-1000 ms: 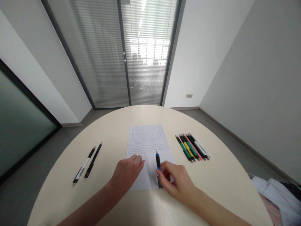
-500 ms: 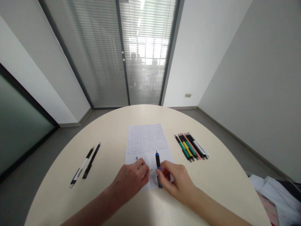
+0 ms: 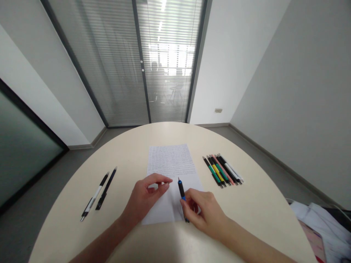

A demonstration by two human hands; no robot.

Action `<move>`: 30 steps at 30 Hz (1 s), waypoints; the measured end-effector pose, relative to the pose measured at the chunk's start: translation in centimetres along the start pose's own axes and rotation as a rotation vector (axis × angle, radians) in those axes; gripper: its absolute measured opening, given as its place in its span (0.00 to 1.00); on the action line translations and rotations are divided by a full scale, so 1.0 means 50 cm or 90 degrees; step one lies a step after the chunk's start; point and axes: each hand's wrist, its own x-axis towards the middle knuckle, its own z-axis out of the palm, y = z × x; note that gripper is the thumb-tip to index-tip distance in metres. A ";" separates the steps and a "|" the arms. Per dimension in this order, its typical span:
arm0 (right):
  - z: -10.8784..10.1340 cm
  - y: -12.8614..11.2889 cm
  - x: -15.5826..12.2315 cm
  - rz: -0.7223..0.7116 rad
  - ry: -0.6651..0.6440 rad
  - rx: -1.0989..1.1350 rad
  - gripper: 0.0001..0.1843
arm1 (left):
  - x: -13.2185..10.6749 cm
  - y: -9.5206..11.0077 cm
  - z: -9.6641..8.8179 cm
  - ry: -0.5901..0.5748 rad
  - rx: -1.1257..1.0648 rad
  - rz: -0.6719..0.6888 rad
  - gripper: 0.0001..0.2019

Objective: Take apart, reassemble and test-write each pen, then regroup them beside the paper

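As the right hand (image 3: 205, 213) grips one blue pen (image 3: 181, 190), the left hand (image 3: 144, 197) curls empty over one handwritten sheet (image 3: 168, 160), two pens (image 3: 106, 188) off left, six pens (image 3: 222, 171) right

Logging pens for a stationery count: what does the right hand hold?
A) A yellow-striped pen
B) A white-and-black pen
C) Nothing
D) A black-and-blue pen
D: the right hand pinches the slim black-and-blue pen between thumb and fingers, above the handwritten white paper sheet.
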 end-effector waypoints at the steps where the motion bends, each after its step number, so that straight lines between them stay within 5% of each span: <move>1: 0.002 -0.001 0.000 -0.004 -0.007 -0.003 0.10 | 0.002 0.004 -0.003 0.016 -0.089 -0.065 0.08; 4: 0.009 -0.005 -0.001 -0.013 -0.028 -0.014 0.09 | 0.006 0.012 -0.002 0.065 -0.309 -0.186 0.13; 8: 0.013 -0.007 0.000 -0.011 -0.056 -0.026 0.08 | 0.005 0.016 0.010 0.074 -0.433 -0.230 0.15; 24: 0.016 -0.004 -0.001 -0.016 -0.077 -0.053 0.09 | 0.003 0.024 0.013 0.050 -0.418 -0.202 0.13; 30: 0.015 -0.003 -0.001 -0.015 -0.078 -0.062 0.09 | 0.000 0.018 0.011 0.018 -0.315 -0.181 0.11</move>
